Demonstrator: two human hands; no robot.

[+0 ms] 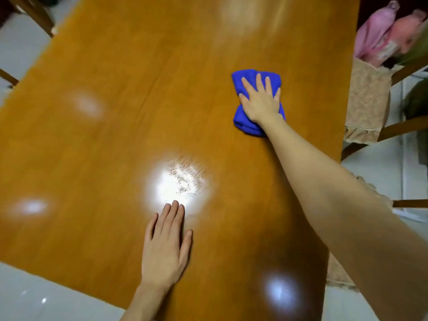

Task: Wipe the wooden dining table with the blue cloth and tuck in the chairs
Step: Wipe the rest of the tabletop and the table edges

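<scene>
Wiping step under way: right hand (pixel 260 100) pressed flat, fingers spread, on bunched blue cloth (pixel 246 126) at far right of glossy orange-brown wooden dining table (pixel 115 135); left hand (pixel 165 249) lies open, empty, bracing. Next: sweep unwiped areas, then chairs, e.g. cushioned wooden chair (pixel 368 103) standing out

Pink bottles (pixel 379 33) stand beyond white floor tiles (pixel 46 297).
</scene>
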